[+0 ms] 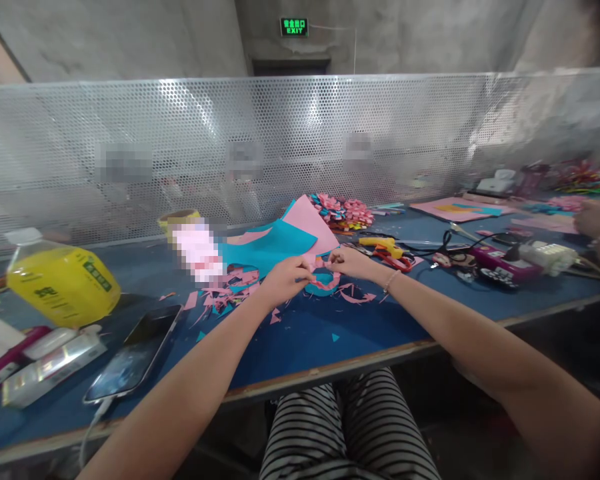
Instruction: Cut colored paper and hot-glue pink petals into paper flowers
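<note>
A curved strip of pink material (329, 287), paper or foam sheet by its look, spans the gap between my two hands. My left hand (291, 277) pinches it at the left end. My right hand (354, 261), with a bracelet at its wrist, pinches it at the upper right. A round blue piece (322, 275) shows inside the curve; whether the two are joined I cannot tell. Just behind lie a large blue sheet (275, 243) and a pink sheet (307, 220). Pink scraps (230, 293) are scattered beside my left hand.
On the left stand a yellow bottle (63, 283) and a phone (135, 353) with a cable. A blurred lit screen (199, 252) leans near a tape roll (180, 220). Yellow-handled tool (383, 245), red scissors (397, 260) and a purple device (500, 265) lie right. Another person's hand (597, 220) is far right.
</note>
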Tool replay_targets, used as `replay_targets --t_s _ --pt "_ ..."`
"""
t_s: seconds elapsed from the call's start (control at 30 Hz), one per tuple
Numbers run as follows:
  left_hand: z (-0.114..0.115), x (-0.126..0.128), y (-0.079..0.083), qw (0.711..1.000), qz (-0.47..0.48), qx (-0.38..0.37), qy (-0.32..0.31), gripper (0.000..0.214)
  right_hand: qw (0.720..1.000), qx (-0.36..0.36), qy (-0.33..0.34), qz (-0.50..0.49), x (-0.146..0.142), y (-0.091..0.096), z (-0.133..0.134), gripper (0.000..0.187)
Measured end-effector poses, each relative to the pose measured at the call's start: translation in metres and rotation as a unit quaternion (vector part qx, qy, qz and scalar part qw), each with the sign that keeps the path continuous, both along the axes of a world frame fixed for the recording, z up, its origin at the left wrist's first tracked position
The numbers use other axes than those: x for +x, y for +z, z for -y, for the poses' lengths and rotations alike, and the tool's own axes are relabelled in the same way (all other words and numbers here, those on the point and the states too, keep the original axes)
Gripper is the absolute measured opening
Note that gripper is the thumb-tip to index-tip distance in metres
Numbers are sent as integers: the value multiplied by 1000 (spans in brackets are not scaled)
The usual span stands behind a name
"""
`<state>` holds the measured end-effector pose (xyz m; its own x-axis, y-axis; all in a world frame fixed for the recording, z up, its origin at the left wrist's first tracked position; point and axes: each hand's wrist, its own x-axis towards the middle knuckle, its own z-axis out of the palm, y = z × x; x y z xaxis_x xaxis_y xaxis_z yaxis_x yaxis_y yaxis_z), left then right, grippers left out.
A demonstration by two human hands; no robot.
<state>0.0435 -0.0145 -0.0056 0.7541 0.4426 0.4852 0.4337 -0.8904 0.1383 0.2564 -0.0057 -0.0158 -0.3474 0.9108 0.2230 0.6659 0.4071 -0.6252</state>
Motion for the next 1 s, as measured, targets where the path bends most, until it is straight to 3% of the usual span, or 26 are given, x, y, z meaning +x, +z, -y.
replay_targets --t_s 0.2,0.43,1.0 --pt "0 -2 2 1000 -19 6 16 17 999 -17 24 -17 1 -1 -1 20" --pt "0 -1 4 998 -54 -9 18 21 999 -51 -5 11 0 2 2 12" --pt "-2 -1 1 995 -84 -49 28 23 998 -25 -5 61 -2 -1 3 10"
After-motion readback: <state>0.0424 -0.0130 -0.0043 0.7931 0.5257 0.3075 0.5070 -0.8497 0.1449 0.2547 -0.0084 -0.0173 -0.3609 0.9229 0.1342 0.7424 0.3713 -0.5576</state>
